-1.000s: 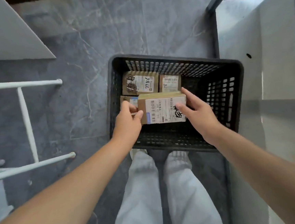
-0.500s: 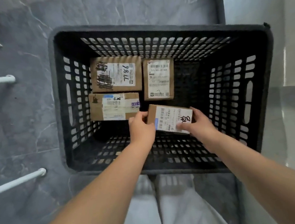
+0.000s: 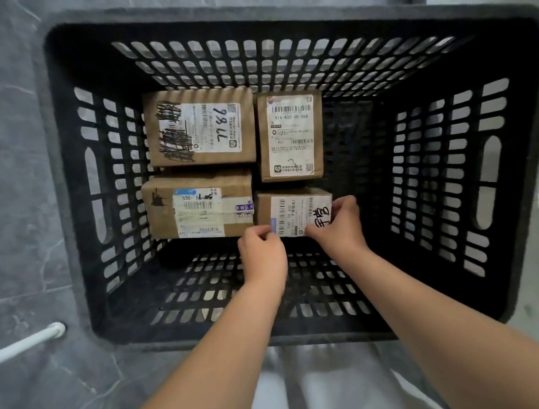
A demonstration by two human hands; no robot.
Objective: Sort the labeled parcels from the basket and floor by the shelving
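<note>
Two hands are on one parcel. Nearest you, at the bottom centre of the frame, are your pale trousers [image 3: 327, 391], and both forearms reach up from the bottom corners into the black basket [image 3: 438, 173].

Your left hand [image 3: 263, 257] has its fingers curled, pinching the lower left corner of the small parcel [image 3: 295, 213]. Your right hand [image 3: 338, 227] curls over that parcel's right edge.

The small parcel lies label up, just right of the frame's centre, at the bottom of the basket. Whether it rests there or hangs just above cannot be told. It sits just beside the wide parcel [image 3: 196, 207] on its left. Further up the frame are the scribbled parcel [image 3: 199, 127] and, to its right, the barcode parcel [image 3: 290, 135], which lies just above the one you hold.

The count is four parcels, all inside one basket. Three white rail ends [image 3: 20, 347] of the shelving poke in along the left edge. No parcel shows on them, and none shows on the grey floor [image 3: 9, 227] in view.

By my reading, all the sorting is yet to do. Four parcels have to leave the basket, and any on the floor lie outside this frame.
</note>
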